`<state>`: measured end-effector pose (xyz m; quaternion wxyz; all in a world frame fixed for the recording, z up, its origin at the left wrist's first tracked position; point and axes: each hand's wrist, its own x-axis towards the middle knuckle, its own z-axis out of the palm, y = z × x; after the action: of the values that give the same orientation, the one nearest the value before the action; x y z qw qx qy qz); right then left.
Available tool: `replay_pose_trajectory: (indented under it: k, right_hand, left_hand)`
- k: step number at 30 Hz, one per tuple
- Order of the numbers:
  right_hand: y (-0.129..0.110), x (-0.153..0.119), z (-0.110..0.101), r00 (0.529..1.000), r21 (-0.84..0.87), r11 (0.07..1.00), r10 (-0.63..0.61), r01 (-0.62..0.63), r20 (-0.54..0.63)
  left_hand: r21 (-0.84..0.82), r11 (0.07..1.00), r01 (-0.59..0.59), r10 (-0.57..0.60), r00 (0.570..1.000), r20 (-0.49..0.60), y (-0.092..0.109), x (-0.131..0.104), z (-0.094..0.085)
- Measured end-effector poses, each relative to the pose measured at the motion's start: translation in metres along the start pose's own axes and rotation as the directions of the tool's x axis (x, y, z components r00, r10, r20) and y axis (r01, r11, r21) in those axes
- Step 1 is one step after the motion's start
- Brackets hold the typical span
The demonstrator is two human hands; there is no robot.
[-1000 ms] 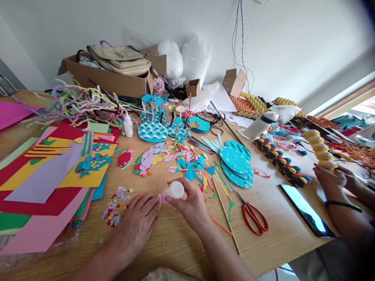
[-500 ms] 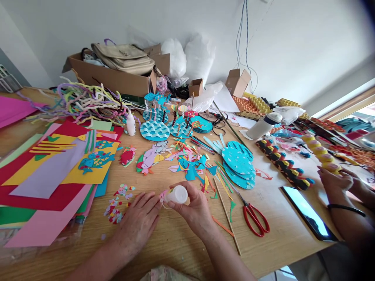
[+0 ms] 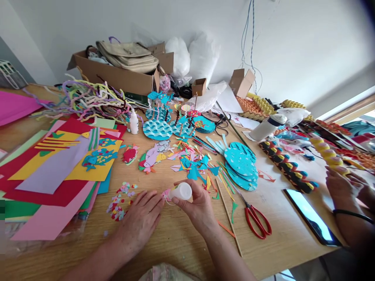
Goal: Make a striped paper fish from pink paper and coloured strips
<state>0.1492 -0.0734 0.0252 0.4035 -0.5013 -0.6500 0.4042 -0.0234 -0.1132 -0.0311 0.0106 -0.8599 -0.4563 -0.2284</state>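
Note:
My right hand (image 3: pixel 195 207) is wrapped around a white glue bottle (image 3: pixel 184 191), tipped over so its round base faces me. The bottle's tip end is hidden, close over a small pink paper fish (image 3: pixel 165 194) on the wooden table. My left hand (image 3: pixel 143 214) lies flat, fingers stretched out, their tips at the fish's left edge. Beside that hand is a scatter of small coloured paper dots (image 3: pixel 118 208). Beyond the hands lie paper fish cut-outs (image 3: pixel 151 157) and a heap of coloured paper scraps (image 3: pixel 191 164).
Coloured paper sheets (image 3: pixel 38 195) are stacked at left. Red-handled scissors (image 3: pixel 258 221), a thin wooden stick (image 3: pixel 228 218) and a phone (image 3: pixel 311 216) lie at right. Blue paper discs (image 3: pixel 240 160) and a second glue bottle (image 3: pixel 134 121) are farther back. Another person's hands (image 3: pixel 342 183) hold a yellow-pink strip.
The whole view has shifted slightly, so things appear a little farther right. Both hands and the tipped glue bottle keep nearly the same pose over the fish.

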Motion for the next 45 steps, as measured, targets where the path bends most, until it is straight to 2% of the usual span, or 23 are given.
replay_pose_trajectory:
  k: [9, 16, 22, 26, 32, 36, 45]
  right_hand:
    - [0.014, -0.005, -0.004, 0.999, 0.095, 0.994, 0.046, -0.047, 0.013]
    - [0.009, -0.008, -0.002, 0.998, 0.133, 0.99, 0.043, -0.05, 0.053]
    - [0.011, -0.006, -0.001, 0.998, 0.133, 0.99, 0.04, -0.045, 0.042]
    - [0.011, -0.006, -0.003, 0.996, 0.134, 0.99, 0.035, -0.045, 0.077]
    - [0.01, 0.001, 0.001, 1.0, 0.127, 0.992, 0.02, -0.021, 0.007]
    - [0.014, 0.007, 0.003, 0.999, 0.167, 0.985, 0.044, -0.046, 0.013]
    - [0.013, 0.007, 0.004, 1.0, 0.085, 0.996, 0.01, -0.01, 0.006]
  left_hand:
    - [-0.033, 0.997, 0.065, -0.062, 0.995, 0.081, 0.004, 0.002, -0.003]
    - [-0.062, 0.996, 0.07, -0.062, 0.991, 0.118, 0.004, 0.003, -0.003]
    - [-0.045, 0.997, 0.07, -0.063, 0.989, 0.131, 0.004, 0.004, -0.006]
    - [-0.042, 0.997, 0.067, -0.061, 0.99, 0.129, 0.004, 0.004, -0.006]
    - [-0.037, 0.997, 0.06, -0.056, 0.994, 0.094, 0.004, 0.002, -0.001]
    - [-0.046, 0.997, 0.066, -0.062, 0.995, 0.078, 0.004, 0.002, 0.0]
    - [-0.049, 0.996, 0.071, -0.067, 0.995, 0.071, 0.003, 0.001, 0.001]
